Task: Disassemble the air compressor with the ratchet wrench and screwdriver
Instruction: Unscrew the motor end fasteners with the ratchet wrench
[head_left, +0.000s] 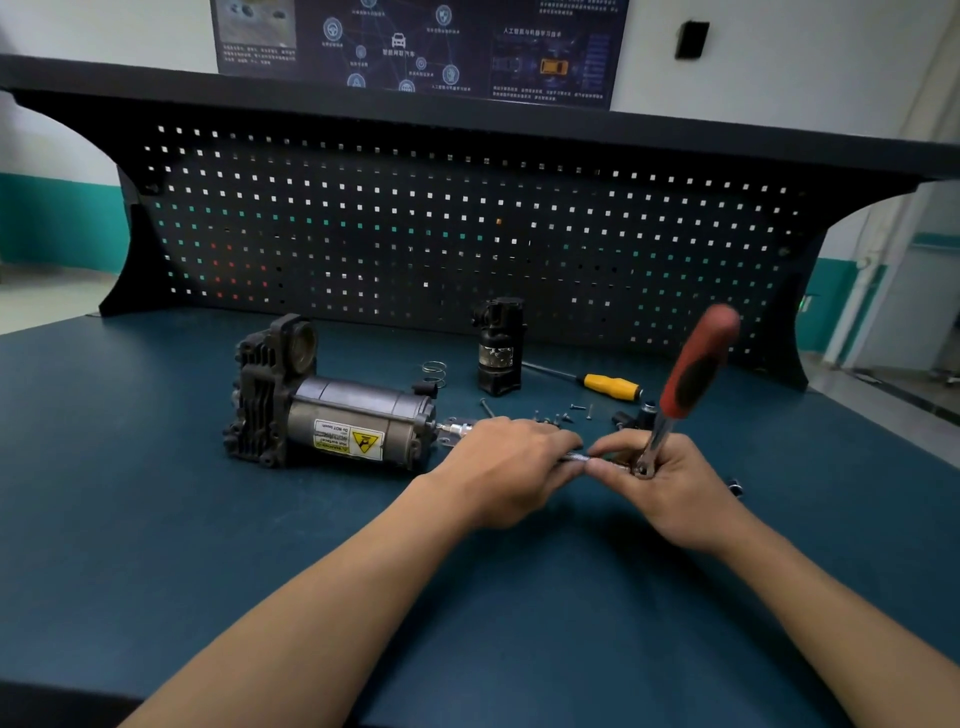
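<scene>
Head view: the two hands meet over the middle of the table (156, 519). The right hand (670, 483) has its fingers curled tight round the head end of the ratchet wrench (696, 364), whose red and black handle stands up out of the grip and tilts away to the right. The left hand (511, 462) lies just left of it, fingers curled down over a knurled extension bar (574, 458) that runs from the wrench head toward the air compressor (332, 410).

On the near side of the grip, blue table top runs wide to the front edge, crossed only by the two forearms. Just beyond the knuckles lie scattered screws (563, 413). Further beyond lies the screwdriver (610, 387), flat, yellow handle to the right. A black cylinder part (500, 345) stands upright, with a spring (435, 373) just to its left. The pegboard (415, 234) walls the far edge, well behind all of it. A small dark piece (735, 487) sits near the right wrist (too small to tell what it is).

The air compressor lies on its side just left of the left hand. Its grey motor barrel carries a white and yellow warning label. Its black finned head is at the end farthest from the grip.
</scene>
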